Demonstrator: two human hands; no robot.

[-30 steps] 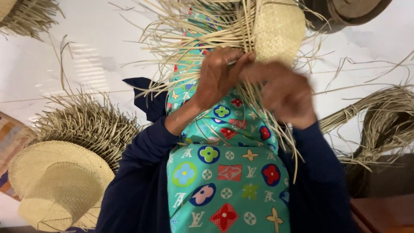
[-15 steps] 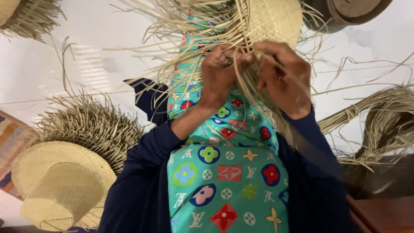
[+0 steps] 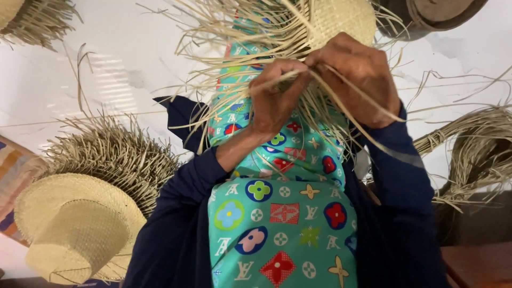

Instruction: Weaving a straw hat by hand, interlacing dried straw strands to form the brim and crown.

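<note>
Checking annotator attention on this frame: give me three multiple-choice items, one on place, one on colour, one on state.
1. Where does the finished straw hat lie?
A. lower left of the view
B. on the person's lap
C. upper right corner

2. What is the main colour of the patterned cloth over the lap?
A. plain white
B. turquoise
C. black

3. What are the hands doing to the straw strands of the unfinished woven piece?
A. resting flat on the floor
B. both pinching the strands
C. only one touches them

Answers:
1 A: the hat sits at lower left, beside a fringed straw piece.
2 B: the cloth is turquoise with coloured flower shapes.
3 B: the left hand and right hand both close on loose strands.
</note>
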